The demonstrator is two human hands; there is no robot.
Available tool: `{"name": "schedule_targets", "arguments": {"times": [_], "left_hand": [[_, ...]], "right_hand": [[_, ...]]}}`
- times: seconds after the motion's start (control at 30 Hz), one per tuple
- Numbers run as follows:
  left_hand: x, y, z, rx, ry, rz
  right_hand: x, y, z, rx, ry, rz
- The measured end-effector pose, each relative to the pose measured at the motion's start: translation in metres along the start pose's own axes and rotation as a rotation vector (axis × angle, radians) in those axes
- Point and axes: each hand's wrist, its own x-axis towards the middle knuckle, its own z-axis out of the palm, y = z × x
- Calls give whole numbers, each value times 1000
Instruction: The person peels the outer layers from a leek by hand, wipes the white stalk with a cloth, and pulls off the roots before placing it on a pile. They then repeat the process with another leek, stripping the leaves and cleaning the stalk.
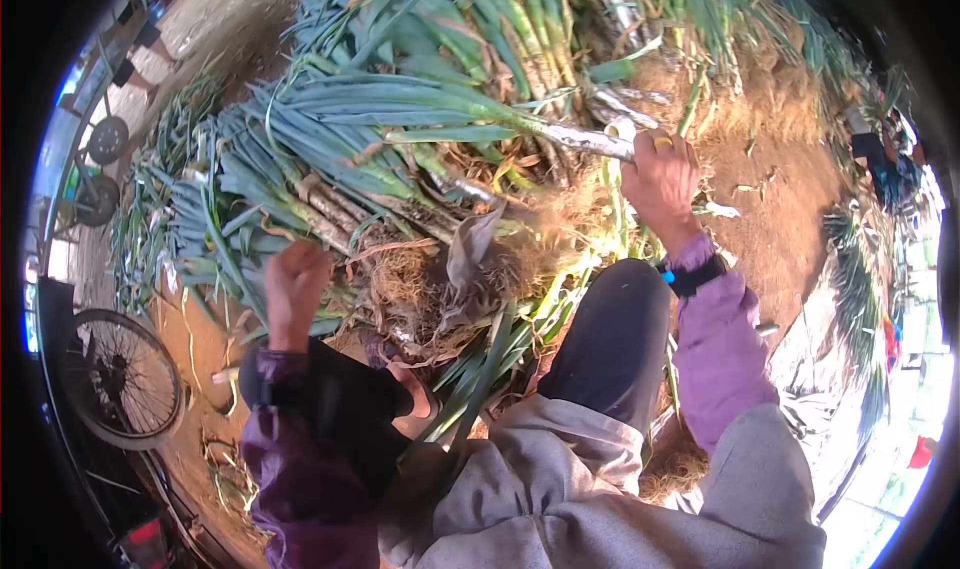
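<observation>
My right hand, with a ring on one finger, is closed round the white root end of a leek. The leek's long green leaves stretch left over a large heap of leeks. My left hand is a fist above the near left side of the heap; whether anything is inside it is hidden. Close to that fist lie leek stalks and a tangle of brown roots. Stripped green leaves lie between my knees.
More leeks lie along the right side. Loose roots and peelings are scattered on the brown ground. A spoked wheel stands at the left edge, with smaller wheels beyond it. My bent knees frame the near side of the heap.
</observation>
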Motion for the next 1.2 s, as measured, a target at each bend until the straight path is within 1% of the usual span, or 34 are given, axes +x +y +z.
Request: {"name": "schedule_targets", "arguments": {"times": [0.03, 0.07, 0.13, 0.2, 0.23, 0.3, 0.33, 0.37, 0.47, 0.5, 0.6, 0.63, 0.73, 0.77, 0.83, 0.9, 1.0, 1.03, 1.07, 1.1, 1.13, 1.17, 1.2], "left_hand": [[-2, 13, 19, 163, 133, 155], [-6, 27, 31, 370, 135, 148], [-11, 54, 50, 497, 203, 435], [-10, 82, 58, 552, 174, 566], [-7, 97, 63, 579, 166, 634], [-4, 123, 74, 583, 201, 675], [-3, 131, 77, 589, 211, 689], [2, 134, 82, 565, 230, 728], [11, 155, 92, 571, 240, 787], [15, 160, 96, 590, 219, 789], [26, 174, 109, 495, 111, 956], [30, 177, 114, 428, 35, 914], [42, 180, 130, 347, -178, 909], [43, 180, 137, 370, -183, 946], [43, 187, 153, 390, -270, 886], [42, 194, 164, 374, -346, 835], [47, 207, 173, 302, -380, 898], [46, 210, 177, 260, -275, 1028], [46, 213, 178, 277, -398, 973], [42, 227, 171, 295, -521, 918], [38, 236, 167, 315, -642, 858], [33, 240, 168, 166, -760, 802], [34, 238, 172, 118, -884, 756]], "right_hand": [[-2, -1, -18, -22, 58, -23], [-4, -2, -37, -44, 115, -47], [-11, 9, -51, -112, 191, -63], [-15, 38, -45, -203, 227, -47], [-18, 52, -43, -250, 213, 8], [-24, 75, -47, -293, 343, 47], [-20, 71, -58, -309, 400, 69], [-24, 66, -77, -282, 418, 63], [-52, 81, -83, -234, 464, 128], [-56, 81, -86, -207, 513, 185], [-72, 79, -114, -143, 527, 268], [-76, 78, -119, -119, 516, 319], [-91, 92, -123, -124, 523, 351], [-95, 94, -125, -112, 547, 363], [-99, 96, -134, -90, 593, 390], [-105, 96, -143, -102, 583, 444], [-113, 99, -152, -129, 591, 469], [-115, 100, -155, -144, 595, 462], [-118, 102, -158, -158, 599, 457], [-120, 107, -159, -107, 665, 429], [-122, 111, -161, -125, 666, 442], [-125, 114, -164, -139, 667, 453], [-127, 116, -165, -153, 669, 464]]}}
